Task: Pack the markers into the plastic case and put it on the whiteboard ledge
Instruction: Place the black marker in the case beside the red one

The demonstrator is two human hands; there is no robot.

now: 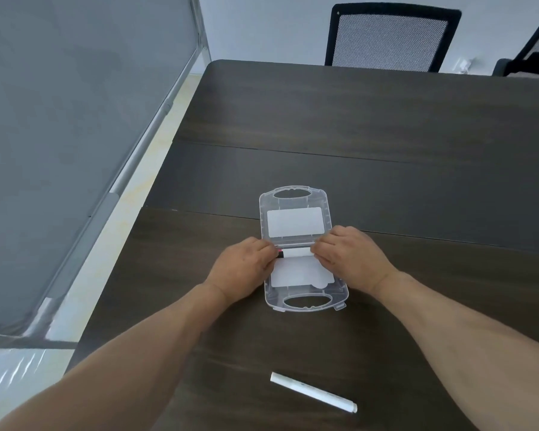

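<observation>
Dark wood-grain panels make up the long counter (386, 126) where the person is working, with a black mesh-backed office chair (389, 38) pushed in at the far edge and a large grey whiteboard in a metal frame (75, 119) standing off to the person's left. Lying flat and fully opened near the middle of the counter is the clear plastic carry case (293, 213), its two halves spread like a book, each with an oval handle cut-out and a white label panel. Both hands sit over the hinge line: the left hand (246, 269) and the right hand (352, 259) have their fingers curled in from either side, pinching the ends of a white-barrelled marker with a dark cap and a spot of red (296, 252), which lies crosswise in the nearer half just below the hinge. Holding it at both ends looks like a way to keep it level and square to the tray while seating it. A second white marker (313, 393) rests at an angle on the counter close to the person, well apart from the case and untouched, so the packing seems only partly done. Nothing lies between that marker and the case; the whiteboard's ledge sits across a gap of floor, so a reach or step will likely be needed.
</observation>
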